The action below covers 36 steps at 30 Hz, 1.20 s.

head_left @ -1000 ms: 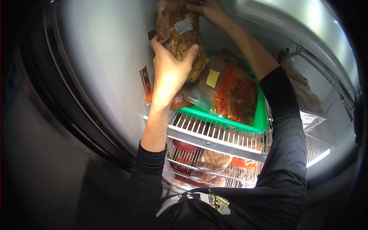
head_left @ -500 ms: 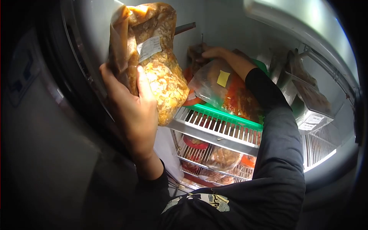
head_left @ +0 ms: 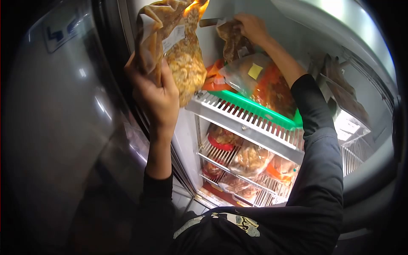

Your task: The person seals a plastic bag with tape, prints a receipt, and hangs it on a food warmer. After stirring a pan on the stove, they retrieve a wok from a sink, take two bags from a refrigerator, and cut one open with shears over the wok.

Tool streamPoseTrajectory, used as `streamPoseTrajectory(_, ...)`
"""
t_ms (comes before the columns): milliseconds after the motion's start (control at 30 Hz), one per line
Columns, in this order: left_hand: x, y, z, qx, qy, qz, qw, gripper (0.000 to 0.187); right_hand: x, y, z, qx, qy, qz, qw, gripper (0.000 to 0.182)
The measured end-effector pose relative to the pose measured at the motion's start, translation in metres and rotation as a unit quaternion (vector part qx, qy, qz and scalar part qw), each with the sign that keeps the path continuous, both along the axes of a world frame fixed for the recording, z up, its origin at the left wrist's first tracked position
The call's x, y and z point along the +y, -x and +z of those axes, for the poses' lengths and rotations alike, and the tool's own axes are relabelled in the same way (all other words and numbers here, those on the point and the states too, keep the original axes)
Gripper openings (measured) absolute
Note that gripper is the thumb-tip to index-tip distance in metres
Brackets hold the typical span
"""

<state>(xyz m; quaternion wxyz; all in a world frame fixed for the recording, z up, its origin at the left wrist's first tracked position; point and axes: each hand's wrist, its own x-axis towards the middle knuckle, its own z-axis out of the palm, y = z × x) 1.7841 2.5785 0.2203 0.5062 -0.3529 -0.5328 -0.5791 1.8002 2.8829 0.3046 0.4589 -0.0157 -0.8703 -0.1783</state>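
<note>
At the upper left, my left hand [head_left: 155, 87] is closed around a large clear bag of yellow-brown food [head_left: 186, 70] with a white label, held up in front of the fridge. My right hand [head_left: 251, 29] reaches to the back of the top shelf and pinches the top of a smaller bag of brown food [head_left: 231, 42]. Below my right forearm lies a clear bag with red-orange contents and a yellow sticker [head_left: 255, 71], in a green tray [head_left: 242, 102]. An orange bag [head_left: 216, 76] is beside it.
White wire shelves [head_left: 216, 154] below hold several bagged foods, among them a clear bag of pale food [head_left: 250, 159] and a red-rimmed package [head_left: 221, 138]. Clear packages [head_left: 348, 114] stand at the right. The fridge's edge runs down the left.
The smaller brown bag is raised higher in my right hand and shows more fully. My left hand and the large bag appear slightly higher, and the view has shifted.
</note>
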Motion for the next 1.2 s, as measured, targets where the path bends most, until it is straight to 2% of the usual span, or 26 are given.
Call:
streamPoseTrajectory(133,0.019,0.009,-0.014,-0.006,-0.065,-0.028,0.997,0.036,-0.058,-0.028,-0.004,0.114,-0.217,0.014,0.969,0.026)
streamPoseTrajectory(167,0.018,0.005,-0.016,-0.015,-0.074,-0.04,0.996,0.037,-0.071,-0.041,-0.005,0.139,-0.209,-0.003,0.968,0.034)
streamPoseTrajectory(233,0.007,-0.016,-0.021,-0.011,-0.092,-0.042,0.995,0.038,-0.104,-0.078,0.001,0.158,-0.147,-0.023,0.976,0.031)
streamPoseTrajectory(267,0.0,-0.021,-0.03,-0.019,-0.09,-0.017,0.996,0.038,-0.118,-0.096,0.002,0.207,-0.135,0.003,0.969,0.027)
streamPoseTrajectory(300,-0.009,-0.029,-0.037,-0.029,-0.087,0.005,0.996,0.038,-0.135,-0.114,-0.001,0.249,-0.138,-0.004,0.959,0.02)
streamPoseTrajectory(367,-0.03,-0.056,-0.053,-0.023,-0.094,0.022,0.995,0.039,-0.169,-0.153,0.002,0.325,-0.217,-0.046,0.919,0.016)
streamPoseTrajectory(400,-0.041,-0.068,-0.06,-0.032,-0.101,-0.006,0.994,0.04,-0.19,-0.167,-0.003,0.305,-0.11,0.036,0.945,0.011)
streamPoseTrajectory(433,-0.055,-0.083,-0.07,-0.061,-0.094,-0.022,0.994,0.041,-0.205,-0.193,-0.005,0.317,-0.151,0.025,0.936,0.005)
streamPoseTrajectory(500,-0.08,-0.113,-0.094,-0.076,-0.073,-0.019,0.994,0.041,-0.256,-0.241,-0.018,0.334,-0.171,0.01,0.927,0.004)
streamPoseTrajectory(533,-0.092,-0.131,-0.103,-0.094,-0.065,-0.043,0.993,0.04,-0.277,-0.266,-0.028,0.302,-0.131,-0.065,0.942,0.006)
streamPoseTrajectory(567,-0.108,-0.153,-0.115,-0.118,-0.049,-0.069,0.989,0.04,-0.28,-0.288,-0.05,0.278,-0.098,-0.114,0.949,0.019)
streamPoseTrajectory(633,-0.142,-0.197,-0.137,-0.212,0.061,-0.137,0.966,0.043,-0.317,-0.351,-0.082,0.209,0.012,-0.121,0.97,0.018)
streamPoseTrajectory(667,-0.154,-0.217,-0.147,-0.248,0.106,-0.19,0.944,0.048,-0.333,-0.38,-0.103,0.142,0.073,-0.167,0.973,0.019)
streamPoseTrajectory(700,-0.16,-0.239,-0.154,-0.27,0.152,-0.247,0.918,0.053,-0.347,-0.414,-0.122,0.091,0.134,-0.216,0.963,0.019)
streamPoseTrajectory(767,-0.168,-0.295,-0.165,-0.281,0.226,-0.348,0.865,0.057,-0.392,-0.482,-0.148,0.074,0.223,-0.162,0.959,0.018)
streamPoseTrajectory(833,-0.169,-0.344,-0.19,-0.245,0.226,-0.586,0.739,0.058,-0.431,-0.549,-0.173,0.086,0.266,-0.157,0.947,0.017)
streamPoseTrajectory(867,-0.186,-0.386,-0.174,-0.177,0.28,-0.585,0.74,0.045,-0.456,-0.582,-0.182,0.076,0.277,-0.187,0.939,0.017)
streamPoseTrajectory(900,-0.179,-0.402,-0.205,-0.234,0.335,-0.712,0.57,0.038,-0.472,-0.618,-0.184,0.062,0.3,-0.195,0.932,0.016)
streamPoseTrajectory(933,-0.184,-0.433,-0.21,-0.311,0.379,-0.757,0.432,0.038,-0.484,-0.65,-0.189,0.045,0.313,-0.237,0.918,0.018)
streamPoseTrajectory(967,-0.19,-0.464,-0.214,-0.406,0.415,-0.763,0.283,0.038,-0.502,-0.683,-0.19,0.028,0.331,-0.275,0.902,0.02)
streamPoseTrajectory(1000,-0.195,-0.496,-0.218,-0.491,0.447,-0.73,0.161,0.038,-0.519,-0.717,-0.197,0.016,0.365,-0.289,0.885,0.024)
streamPoseTrajectory(1033,-0.189,-0.533,-0.235,-0.268,0.508,-0.778,0.255,0.033,-0.535,-0.755,-0.211,0.023,0.433,-0.307,0.847,0.023)
streamPoseTrajectory(1067,-0.183,-0.571,-0.251,-0.058,0.5,-0.781,0.369,0.037,-0.551,-0.794,-0.224,0.032,0.495,-0.327,0.805,0.021)
streamPoseTrajectory(1100,-0.191,-0.622,-0.264,-0.032,0.533,-0.775,0.337,0.036,-0.579,-0.843,-0.251,0.05,0.482,-0.316,0.815,0.024)
streamPoseTrajectory(1133,-0.186,-0.668,-0.274,0.017,0.521,-0.802,0.292,0.036,-0.593,-0.887,-0.267,0.06,0.476,-0.308,0.822,0.027)
streamPoseTrajectory(1200,-0.187,-0.766,-0.295,0.091,0.475,-0.85,0.21,0.035,-0.633,-0.959,-0.272,0.083,0.479,-0.378,0.788,0.022)
